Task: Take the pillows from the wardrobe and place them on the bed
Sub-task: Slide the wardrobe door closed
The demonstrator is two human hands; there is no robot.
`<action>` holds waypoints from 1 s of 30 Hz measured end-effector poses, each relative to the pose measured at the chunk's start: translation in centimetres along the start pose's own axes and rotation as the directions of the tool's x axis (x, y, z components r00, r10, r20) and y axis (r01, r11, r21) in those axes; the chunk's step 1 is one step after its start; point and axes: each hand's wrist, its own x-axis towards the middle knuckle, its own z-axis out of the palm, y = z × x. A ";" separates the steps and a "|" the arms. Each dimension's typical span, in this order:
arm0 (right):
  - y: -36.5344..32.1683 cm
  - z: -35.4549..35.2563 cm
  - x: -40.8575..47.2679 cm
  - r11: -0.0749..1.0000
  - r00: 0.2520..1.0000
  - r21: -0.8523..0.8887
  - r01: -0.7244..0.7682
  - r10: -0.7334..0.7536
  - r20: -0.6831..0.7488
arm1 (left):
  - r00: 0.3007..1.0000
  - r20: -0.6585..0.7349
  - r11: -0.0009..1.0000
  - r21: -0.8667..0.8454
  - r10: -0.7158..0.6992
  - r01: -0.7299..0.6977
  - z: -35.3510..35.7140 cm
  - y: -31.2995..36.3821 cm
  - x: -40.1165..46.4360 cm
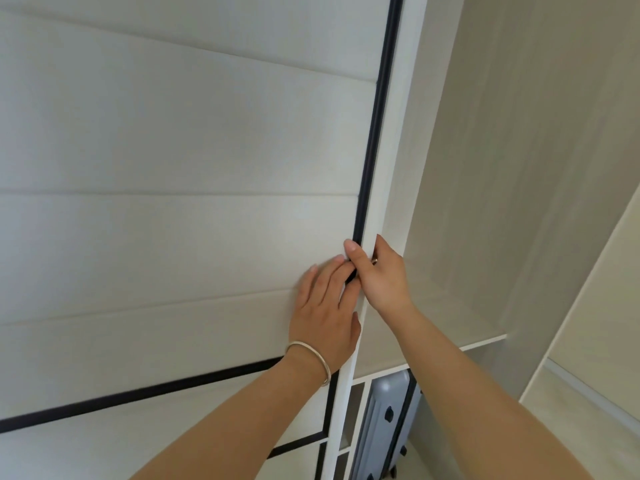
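With the right hand (pixel 379 275) gripping the wardrobe door (pixel 173 202) edge and left hand (pixel 323 313) fingers flat on its face, slide steadily; no pillows in view yet.

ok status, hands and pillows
Left hand flat on sliding door. Right hand gripping door edge. No pillows visible. Suitcase below shelf.

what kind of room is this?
Probably a bedroom or dressing area, at a built-in wardrobe. Both hands, left hand and right hand, grip the edge of a pale sliding wardrobe door. Behind it are a bare shelf and a grey suitcase below.
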 end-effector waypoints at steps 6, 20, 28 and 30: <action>0.9 -0.2 0.2 0.999 0.996 -0.033 -0.019 0.016 -0.087 | 0.994 0.074 0.990 0.109 0.080 -0.088 0.8 -0.2 0.1; 2.5 -1.8 1.2 0.995 0.974 0.062 -0.077 0.089 -0.211 | 0.990 0.076 0.980 0.149 0.122 -0.132 2.9 1.6 1.1; 3.1 -3.1 1.8 0.996 0.983 0.068 -0.049 0.060 -0.171 | 0.990 0.076 0.984 0.119 0.121 -0.130 3.9 2.6 1.6; 3.5 -3.5 2.0 0.992 0.985 0.110 -0.061 0.078 -0.157 | 0.988 0.082 0.982 0.130 0.130 -0.140 4.1 2.8 1.8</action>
